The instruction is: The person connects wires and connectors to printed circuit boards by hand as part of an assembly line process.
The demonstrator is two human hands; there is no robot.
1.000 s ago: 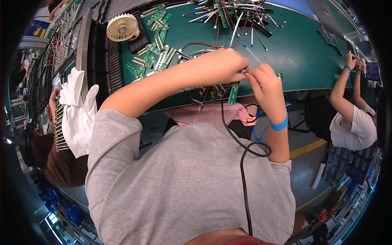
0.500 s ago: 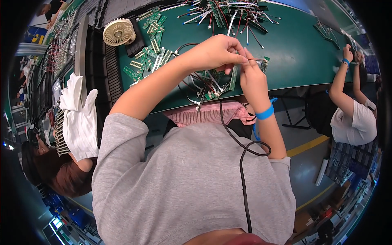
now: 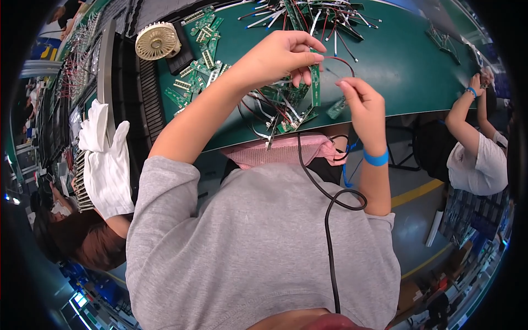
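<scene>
My left hand (image 3: 297,58) pinches the upper end of a narrow green circuit board (image 3: 315,88), which hangs upright below the fingertips. A thin red and dark wire (image 3: 342,58) arcs from these fingertips over to my right hand (image 3: 363,102). My right hand, with a blue band at its wrist, has thumb and forefinger closed where the wire runs in; the exact grip is partly hidden. Just below those fingertips is a small green board (image 3: 336,108), smeared by motion. Under my left hand lies a jumble of boards and wires (image 3: 283,113) at the table's near edge.
Loose boards (image 3: 206,58) are scattered left on the green table (image 3: 396,71). Beyond my hands lies a heap of wired boards (image 3: 308,16). A small fan (image 3: 158,41) and white gloves (image 3: 107,165) are at the left. A co-worker's hands (image 3: 477,83) are at the right.
My hands have moved apart, the right one down and to the right, the left slightly up and left. The wire now spans between them, and the small board has swung below my right fingertips.
</scene>
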